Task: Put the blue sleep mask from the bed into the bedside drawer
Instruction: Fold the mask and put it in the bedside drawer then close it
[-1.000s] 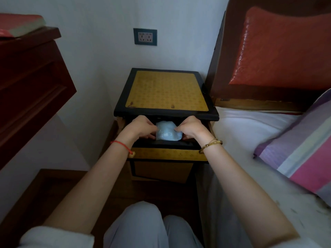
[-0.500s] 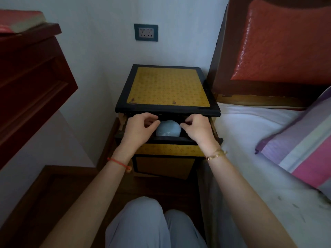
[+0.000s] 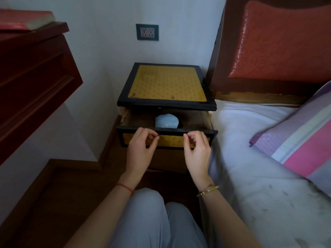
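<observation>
The light blue sleep mask lies folded inside the open drawer of the black and yellow bedside cabinet. Nothing touches the mask. My left hand hovers in front of the drawer's yellow front panel, fingers loosely curled and holding nothing. My right hand hovers beside it at the same height, also empty with curled fingers. Both hands are a little short of the drawer's front edge.
The bed with a white sheet runs along the right, with a striped pink and purple pillow and a red padded headboard. A dark red wooden dresser juts out at the left. My knees are below.
Both hands have let go of the mask and pulled back out of the drawer toward me. The mask stays inside the drawer.
</observation>
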A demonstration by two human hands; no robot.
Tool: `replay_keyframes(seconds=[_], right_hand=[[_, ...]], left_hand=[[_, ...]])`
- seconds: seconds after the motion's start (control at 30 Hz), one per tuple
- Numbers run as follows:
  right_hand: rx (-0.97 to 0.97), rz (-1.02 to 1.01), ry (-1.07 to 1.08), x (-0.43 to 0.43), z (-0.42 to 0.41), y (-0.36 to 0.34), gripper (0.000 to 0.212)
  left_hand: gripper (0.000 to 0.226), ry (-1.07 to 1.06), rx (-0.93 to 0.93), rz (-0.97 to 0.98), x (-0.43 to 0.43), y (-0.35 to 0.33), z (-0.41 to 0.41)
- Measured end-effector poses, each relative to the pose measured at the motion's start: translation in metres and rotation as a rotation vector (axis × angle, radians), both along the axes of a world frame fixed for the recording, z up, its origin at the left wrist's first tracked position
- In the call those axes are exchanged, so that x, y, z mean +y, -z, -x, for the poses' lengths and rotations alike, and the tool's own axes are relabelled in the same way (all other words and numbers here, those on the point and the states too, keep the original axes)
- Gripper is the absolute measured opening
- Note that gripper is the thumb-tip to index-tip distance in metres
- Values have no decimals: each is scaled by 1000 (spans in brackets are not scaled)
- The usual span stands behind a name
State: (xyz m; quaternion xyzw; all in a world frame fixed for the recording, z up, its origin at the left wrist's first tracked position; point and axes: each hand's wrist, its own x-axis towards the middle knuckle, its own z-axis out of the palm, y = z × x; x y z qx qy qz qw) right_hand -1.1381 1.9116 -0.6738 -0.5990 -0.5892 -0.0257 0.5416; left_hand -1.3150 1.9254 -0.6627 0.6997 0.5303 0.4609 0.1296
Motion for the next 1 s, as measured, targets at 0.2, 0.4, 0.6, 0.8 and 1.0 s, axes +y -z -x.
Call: replay_keyframes(seconds=[0.2,0.4,0.6,0.8,1.0], right_hand=[[121,92,-86,15,-6,-11,18],[201,347,-164,34,-6,-23,31],[265,533,-280,51,0,-19,50],[319,585,-318,63,2,-19,51],[438,490,-254,60,4,-23,45]], left_hand=[[20,54,27,11,17,-1,-6],[46,21,201,48,34,7,-14],[60,97,226,193,53,13,-20],[59,115,217,160,69,13,-14],[44,84,-31,97,72,-3,-10]])
